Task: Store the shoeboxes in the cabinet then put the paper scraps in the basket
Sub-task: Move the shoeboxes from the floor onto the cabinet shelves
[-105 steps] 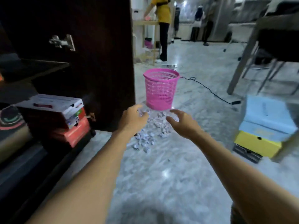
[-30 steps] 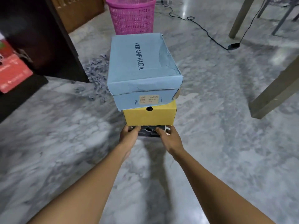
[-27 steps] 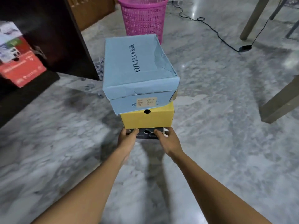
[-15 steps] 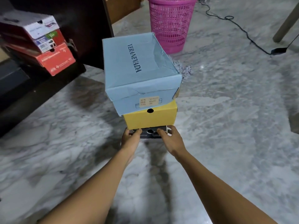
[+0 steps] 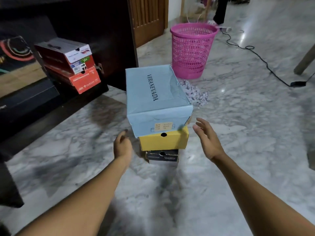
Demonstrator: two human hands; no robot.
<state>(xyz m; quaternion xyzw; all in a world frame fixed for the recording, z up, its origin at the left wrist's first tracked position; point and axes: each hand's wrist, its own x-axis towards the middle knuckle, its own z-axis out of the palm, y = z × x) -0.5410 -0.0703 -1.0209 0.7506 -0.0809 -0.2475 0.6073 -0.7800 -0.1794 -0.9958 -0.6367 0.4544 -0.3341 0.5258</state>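
Three shoeboxes stand stacked on the marble floor: a light blue box [image 5: 156, 97] on top, a yellow box [image 5: 163, 140] under it and a black box [image 5: 162, 155] at the bottom. My left hand [image 5: 122, 145] hovers just left of the stack with loosely curled fingers, holding nothing. My right hand [image 5: 206, 138] is just right of it, fingers spread, touching nothing. The dark cabinet [image 5: 51, 106] at the left holds a stack of red and white shoeboxes [image 5: 71, 63]. A pink basket [image 5: 192, 50] stands beyond, with a heap of paper scraps [image 5: 196, 94] in front of it.
A black cable [image 5: 262, 60] runs across the floor at the right and ends in a plug [image 5: 298, 83]. A table leg [image 5: 305, 60] stands at the right edge. A wooden door [image 5: 148, 17] lies behind the cabinet. A person's legs [image 5: 219, 11] show at the top.
Both hands have let go of the black bottom box and moved out to the sides. The stack, carried towards the cabinet before, now stands on the floor.
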